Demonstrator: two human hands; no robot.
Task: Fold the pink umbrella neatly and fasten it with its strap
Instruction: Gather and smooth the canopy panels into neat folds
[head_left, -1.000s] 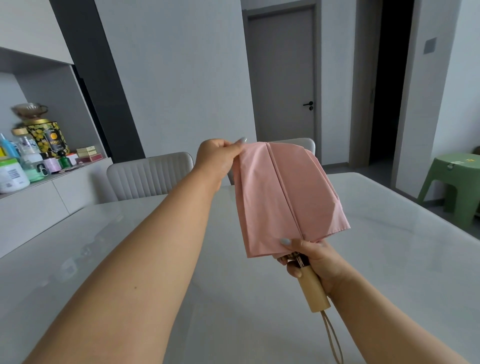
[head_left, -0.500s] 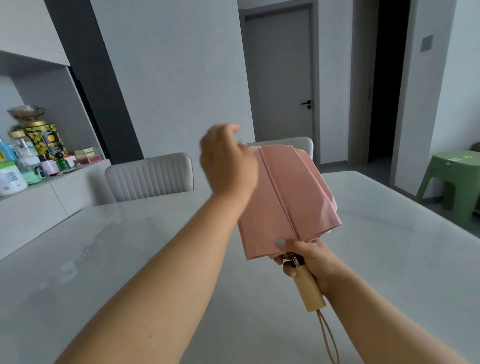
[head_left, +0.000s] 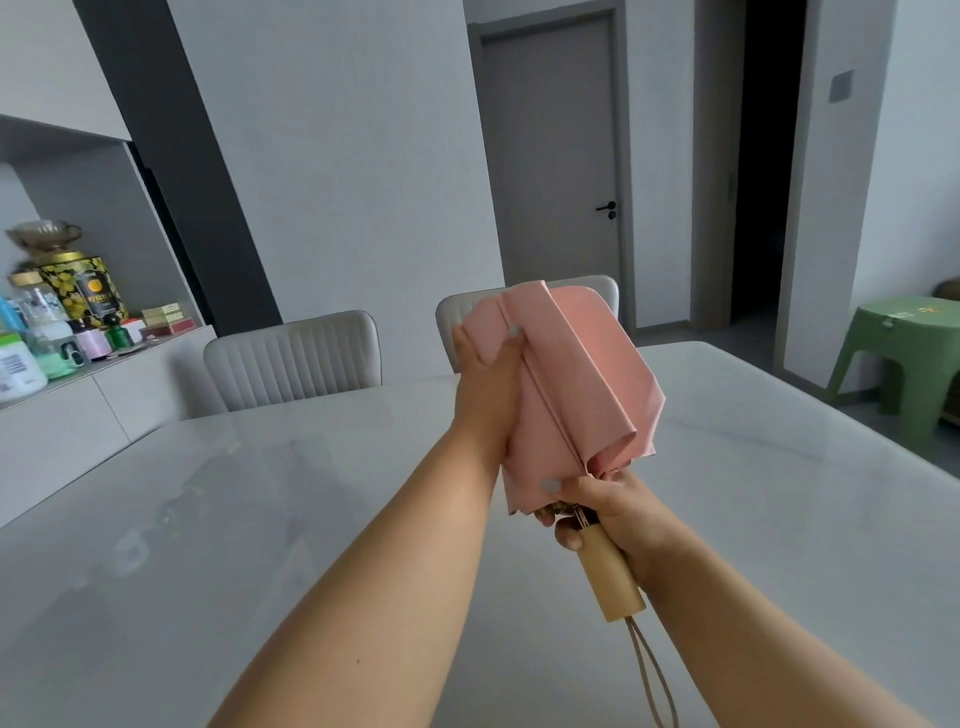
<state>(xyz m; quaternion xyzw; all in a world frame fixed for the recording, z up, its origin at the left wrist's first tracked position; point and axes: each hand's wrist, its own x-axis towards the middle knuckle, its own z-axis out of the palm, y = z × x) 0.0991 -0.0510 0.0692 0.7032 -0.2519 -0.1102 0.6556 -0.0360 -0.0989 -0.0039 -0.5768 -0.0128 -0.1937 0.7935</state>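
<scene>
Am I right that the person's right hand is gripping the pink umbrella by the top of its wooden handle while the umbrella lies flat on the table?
Not quite: the pink umbrella is held up in the air above the table, as the head view shows. The right hand does grip it at the top of the wooden handle.

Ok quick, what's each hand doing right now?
Left hand: closed around the pink umbrella, gripping its folded fabric.
Right hand: closed on the umbrella just above the wooden handle.

A home dining room: marble table, padded chairs, sideboard crowded with tins and bottles.
</scene>
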